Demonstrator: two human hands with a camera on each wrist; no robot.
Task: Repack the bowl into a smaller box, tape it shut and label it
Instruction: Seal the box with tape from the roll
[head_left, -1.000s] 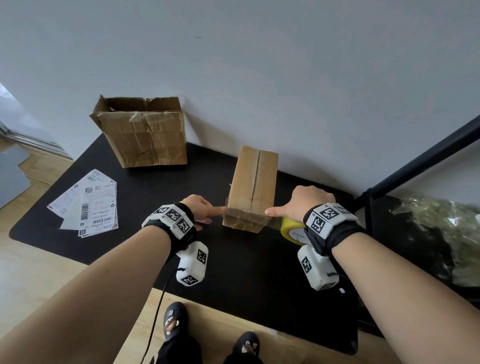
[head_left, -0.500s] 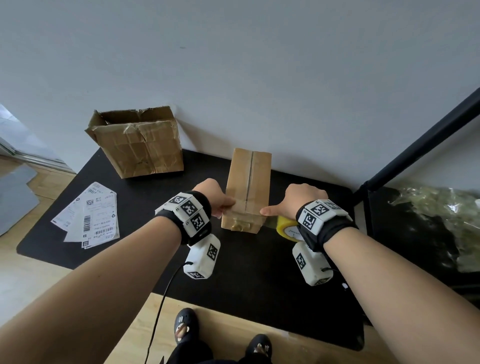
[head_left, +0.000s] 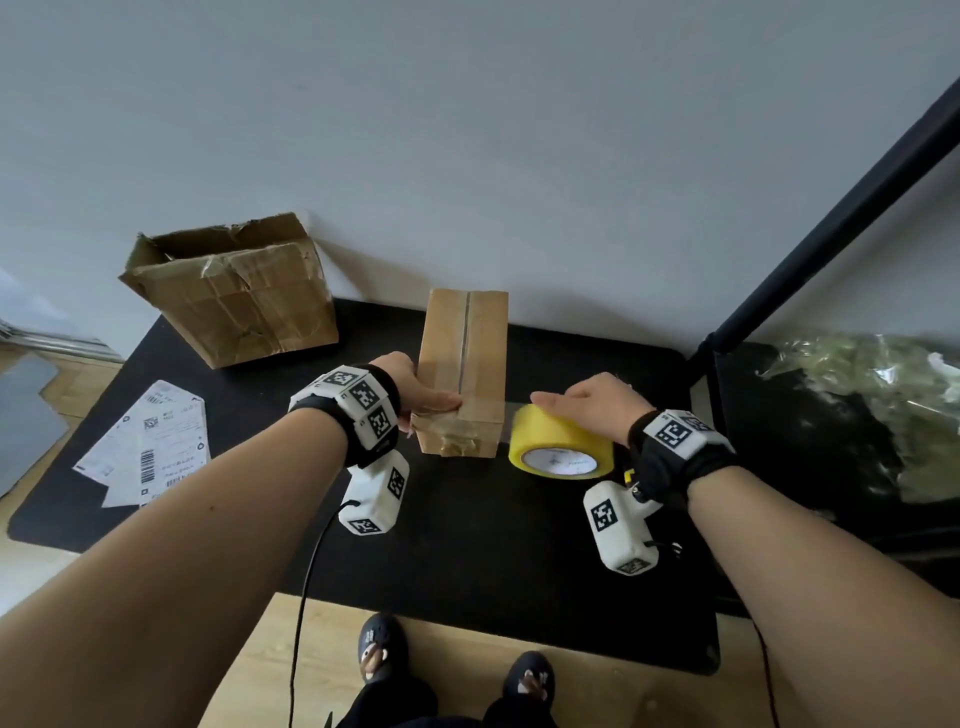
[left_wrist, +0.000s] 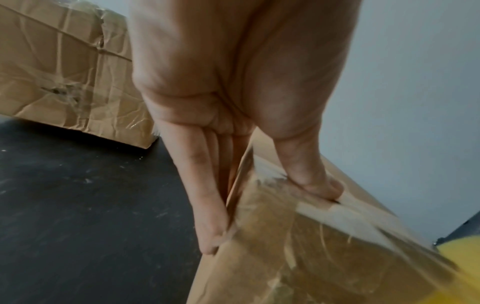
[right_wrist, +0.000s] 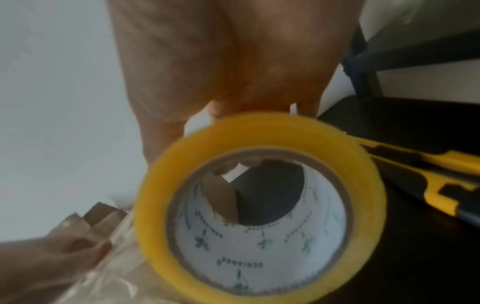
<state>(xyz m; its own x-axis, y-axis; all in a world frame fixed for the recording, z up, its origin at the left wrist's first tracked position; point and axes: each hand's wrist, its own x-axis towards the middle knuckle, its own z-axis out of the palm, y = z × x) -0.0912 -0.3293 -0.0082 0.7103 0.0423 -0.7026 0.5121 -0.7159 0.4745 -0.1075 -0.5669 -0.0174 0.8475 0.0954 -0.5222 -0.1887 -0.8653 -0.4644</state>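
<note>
tape roll (head_left: 562, 444) pulled off box (head_left: 462, 374)

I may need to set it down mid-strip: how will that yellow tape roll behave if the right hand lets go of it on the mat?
The yellow tape roll stands on its rim with its round face towards the camera, so it would probably roll. A strip seems to run from it to the small box, which may check it. The right hand holds it from above; it looks rigid, with a hollow core.

Small brown box (head_left: 462, 371) closed, flaps meeting along centre seam, standing on black mat; yellow tape roll (head_left: 561, 441) just right, clear strip stretched to box.
</note>
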